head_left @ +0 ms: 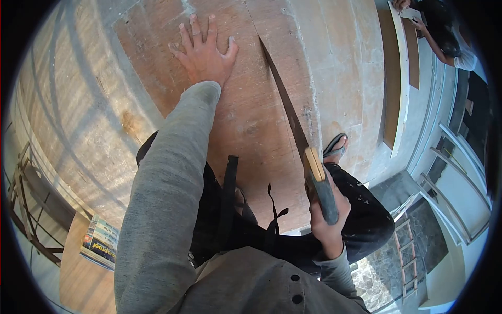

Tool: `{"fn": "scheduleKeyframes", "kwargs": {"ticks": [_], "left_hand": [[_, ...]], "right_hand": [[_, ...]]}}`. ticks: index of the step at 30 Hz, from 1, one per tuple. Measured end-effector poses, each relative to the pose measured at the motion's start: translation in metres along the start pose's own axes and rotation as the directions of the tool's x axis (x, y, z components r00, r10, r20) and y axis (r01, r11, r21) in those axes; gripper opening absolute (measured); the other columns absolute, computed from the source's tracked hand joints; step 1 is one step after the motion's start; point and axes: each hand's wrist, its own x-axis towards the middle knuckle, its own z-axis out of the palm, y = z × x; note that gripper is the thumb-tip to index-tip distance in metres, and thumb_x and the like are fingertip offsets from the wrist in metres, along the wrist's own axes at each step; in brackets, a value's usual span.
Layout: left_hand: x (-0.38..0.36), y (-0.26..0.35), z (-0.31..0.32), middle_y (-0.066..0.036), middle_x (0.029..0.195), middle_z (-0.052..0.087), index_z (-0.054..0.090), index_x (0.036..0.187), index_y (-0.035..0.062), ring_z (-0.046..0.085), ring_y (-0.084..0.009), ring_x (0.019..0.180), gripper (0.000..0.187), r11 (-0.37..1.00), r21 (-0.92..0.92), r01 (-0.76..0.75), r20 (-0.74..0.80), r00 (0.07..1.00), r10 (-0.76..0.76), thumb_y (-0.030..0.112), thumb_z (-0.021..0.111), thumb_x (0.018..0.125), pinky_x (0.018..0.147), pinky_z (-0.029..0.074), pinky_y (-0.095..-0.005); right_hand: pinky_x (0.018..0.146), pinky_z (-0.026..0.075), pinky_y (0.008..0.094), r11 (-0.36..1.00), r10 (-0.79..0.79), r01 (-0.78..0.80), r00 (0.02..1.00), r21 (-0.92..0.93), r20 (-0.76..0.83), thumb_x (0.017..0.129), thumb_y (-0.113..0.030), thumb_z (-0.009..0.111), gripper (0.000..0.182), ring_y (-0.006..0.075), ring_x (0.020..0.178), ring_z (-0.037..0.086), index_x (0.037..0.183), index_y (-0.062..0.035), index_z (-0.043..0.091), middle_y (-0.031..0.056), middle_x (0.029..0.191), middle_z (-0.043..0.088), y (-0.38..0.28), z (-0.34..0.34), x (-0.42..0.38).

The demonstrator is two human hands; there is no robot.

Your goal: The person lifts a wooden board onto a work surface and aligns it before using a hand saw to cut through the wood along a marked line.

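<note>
Forward of right hand (pixel 330 212): blade of 1 handsaw (pixel 286 99), long axis running away and slightly leftward, over plywood sheet (pixel 246 118). Right hand nearer, closed around handle (pixel 325 196). Left hand (pixel 206 58) open, holding nothing, fingers spread, palm down on sheet, left of blade tip.

The plywood board (pixel 246 104) is of reddish-brown colour; the sleeve (pixel 167 157) is grey; the trousers (pixel 361 206) are black with pale spots.

Grey long sleeves (pixel 162 183), dark-buttoned grey shirt (pixel 251 285), black trousers (pixel 361 214) — paint-flecked, dark flip-flop (pixel 334 152)
</note>
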Motion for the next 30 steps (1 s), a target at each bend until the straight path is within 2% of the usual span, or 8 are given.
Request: {"fn": "scheduleKeyframes", "kwargs": {"ticks": [5, 8, 14, 18, 19, 23, 28, 30], "left_hand": [[0.001, -0.003, 0.001, -0.006, 0.166, 0.018, 0.032, 0.156, 0.0313, 0.015, -0.034, 0.152, 0.072, 1.0, 0.016, 0.006, -0.022, 1.0, -0.006, 0.06, 0.047, 0.091, 0.117, 0.005, -0.0678], [0.0, -0.001, -0.003, -0.006, 0.165, 0.02, 0.034, 0.155, 0.0319, 0.016, -0.0347, 0.152, 0.07, 0.999, -0.042, 0.007, -0.04, 0.999, -0.009, 0.057, 0.05, 0.091, 0.117, 0.008, -0.0684], [0.002, -0.002, -0.002, -0.007, 0.165, 0.021, 0.034, 0.154, 0.0312, 0.016, -0.0349, 0.151, 0.07, 1.0, -0.02, 0.014, -0.039, 0.999, -0.014, 0.057, 0.05, 0.091, 0.117, 0.008, -0.0674], [0.0, -0.003, -0.004, -0.007, 0.165, 0.021, 0.034, 0.155, 0.031, 0.017, -0.0347, 0.151, 0.071, 1.0, -0.004, 0.015, -0.026, 1.0, -0.015, 0.057, 0.05, 0.091, 0.117, 0.008, -0.0672], [0.0, -0.003, -0.003, -0.007, 0.165, 0.021, 0.034, 0.155, 0.0312, 0.017, -0.0345, 0.152, 0.071, 1.0, -0.011, 0.016, -0.036, 0.999, -0.016, 0.057, 0.049, 0.091, 0.117, 0.008, -0.0671], [0.0, -0.002, 0.001, -0.006, 0.165, 0.021, 0.033, 0.155, 0.0321, 0.016, -0.034, 0.152, 0.071, 0.999, -0.035, 0.011, -0.052, 0.999, -0.013, 0.058, 0.049, 0.091, 0.118, 0.007, -0.0668], [-0.001, 0.001, -0.002, -0.007, 0.164, 0.023, 0.035, 0.154, 0.0326, 0.016, -0.0338, 0.152, 0.07, 1.0, -0.02, 0.001, -0.068, 0.998, -0.003, 0.058, 0.049, 0.09, 0.118, 0.006, -0.0666], [0.007, -0.004, 0.0, -0.007, 0.164, 0.024, 0.036, 0.154, 0.0327, 0.016, -0.0338, 0.152, 0.07, 1.0, -0.014, 0.007, -0.063, 0.998, -0.008, 0.058, 0.049, 0.09, 0.118, 0.006, -0.0668]], "right_hand": [[0.061, 0.045, 0.027, 0.998, 0.029, -0.031, 0.999, 0.056, 0.033, 0.082, -0.004, 0.053, 0.043, 0.0126, 0.061, 0.049, 0.123, 0.0069, 0.06, 0.0081, 0.07, 0.057, 0.013, 0.014, 0.023], [0.06, 0.047, 0.0256, 0.999, -0.025, 0.024, 0.999, -0.04, -0.032, 0.076, 0.002, 0.056, 0.051, 0.0116, 0.06, 0.058, 0.126, 0.0041, 0.061, 0.0098, 0.069, 0.059, -0.001, -0.015, -0.037], [0.06, 0.046, 0.0283, 0.994, -0.098, 0.097, 0.995, 0.047, 0.035, 0.079, 0.0, 0.059, 0.05, 0.0122, 0.058, 0.05, 0.129, 0.0044, 0.058, 0.0074, 0.066, 0.057, 0.021, 0.028, 0.065], [0.092, 0.052, 0.0314, 0.994, -0.019, 0.019, 1.0, -0.107, 0.007, 0.081, -0.003, 0.051, 0.054, 0.0209, 0.101, 0.071, 0.134, 0.0052, 0.056, 0.0185, 0.107, 0.072, -0.002, -0.013, -0.039], [0.103, 0.046, 0.0359, 0.991, 0.074, -0.076, 0.997, 0.107, 0.021, 0.081, -0.002, 0.048, 0.055, 0.0231, 0.121, 0.062, 0.135, 0.0066, 0.055, 0.0225, 0.125, 0.066, -0.006, -0.016, -0.035], [0.062, 0.048, 0.0278, 0.989, -0.132, 0.14, 0.982, -0.053, 0.135, 0.077, 0.004, 0.054, 0.054, 0.0118, 0.06, 0.054, 0.13, 0.0038, 0.058, 0.01, 0.076, 0.062, 0.036, 0.025, 0.071], [0.076, 0.053, 0.0259, 0.994, -0.057, 0.058, 0.998, -0.089, 0.011, 0.071, 0.004, 0.05, 0.063, 0.0188, 0.074, 0.071, 0.134, 0.0081, 0.055, 0.0209, 0.115, 0.071, -0.015, -0.002, -0.019], [0.076, 0.053, 0.0275, 0.996, -0.049, 0.051, 0.998, -0.076, 0.033, 0.074, 0.003, 0.05, 0.06, 0.0182, 0.073, 0.069, 0.134, 0.0059, 0.056, 0.0189, 0.102, 0.073, -0.007, -0.002, -0.001]]}}
